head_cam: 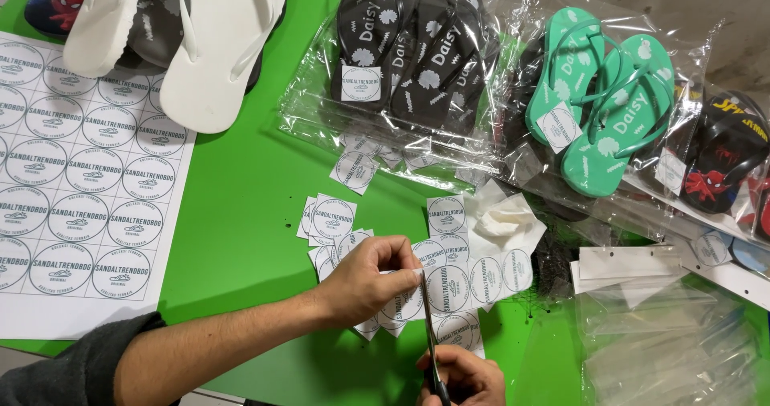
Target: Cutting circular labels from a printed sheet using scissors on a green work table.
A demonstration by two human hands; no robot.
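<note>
Cutting label strip (449,282) with scissors (428,326): left hand (370,282) pinched shut on strip edge at fingertips, right hand (464,376) closed round handles, blades barely parted just beside left thumb. Best keeping strip taut, blade between round labels, thumb clear.

The right hand (464,378) is cut off by the near edge, hiding the scissors' (431,343) handles. The left hand (365,282) covers part of the sticker strip (449,286). The sticker sheet (76,189) runs off the left edge. Far right sandals (726,161) blur behind glossy plastic.
</note>
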